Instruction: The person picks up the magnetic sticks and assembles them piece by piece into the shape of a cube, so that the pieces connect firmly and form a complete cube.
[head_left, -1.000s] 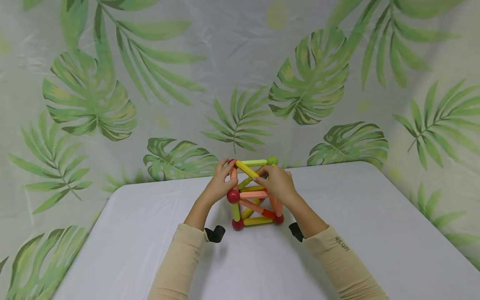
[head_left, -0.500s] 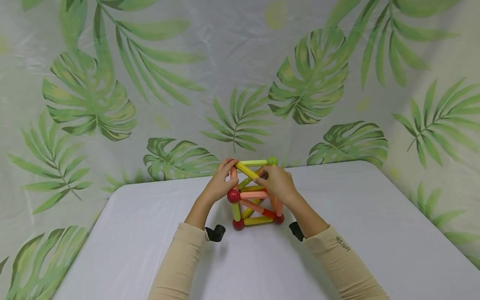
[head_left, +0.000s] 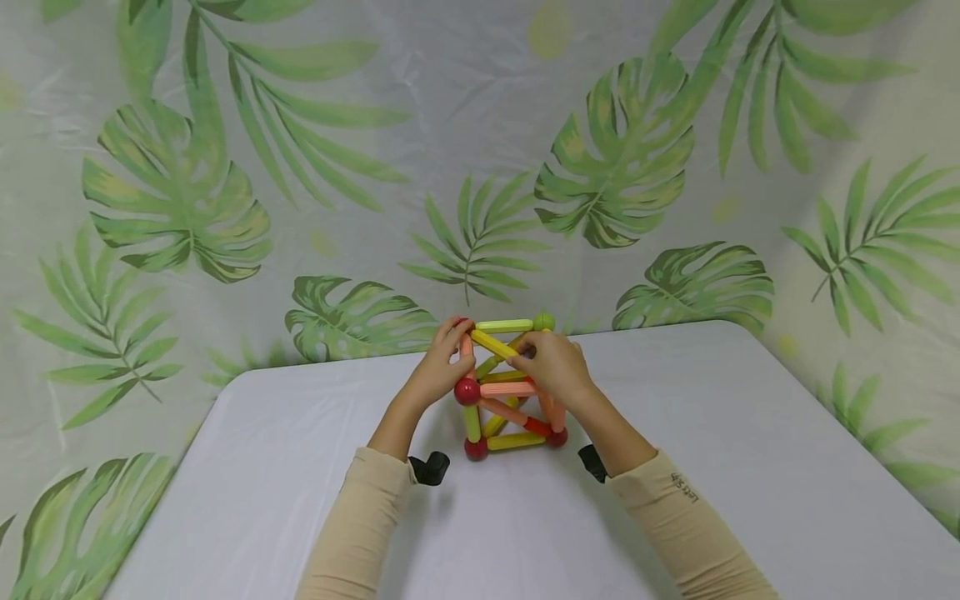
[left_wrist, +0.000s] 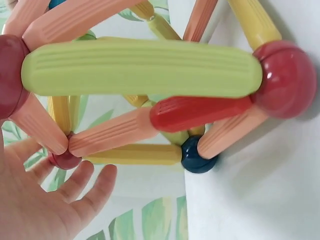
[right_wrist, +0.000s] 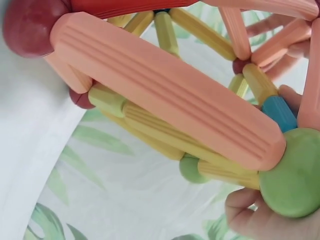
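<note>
A magnetic rod-and-ball frame stands on the table, built of pink, yellow, green and red rods. My left hand point(head_left: 437, 371) is at its upper left. There its fingertips touch a red ball point(left_wrist: 67, 159) at the back corner, and the thumb lies by a pink rod. My right hand point(head_left: 558, 368) pinches a yellow rod point(head_left: 492, 342) that slants across the top from that corner. In the right wrist view this rod has a blue end point(right_wrist: 280, 114). Fingers of the right hand also show below a large green ball point(right_wrist: 292, 172).
The frame rests on a white-covered table point(head_left: 300, 483). A leaf-printed cloth point(head_left: 480, 125) hangs right behind the table's far edge. A red ball point(head_left: 476, 448) and a dark blue ball point(left_wrist: 198, 155) are among the frame's lower corners. Black wrist mounts point(head_left: 431, 468) sit under both wrists.
Left fingertips shift slightly over the back corner ball. The right hand keeps its pinch on the yellow rod, and the frame stays in place.
</note>
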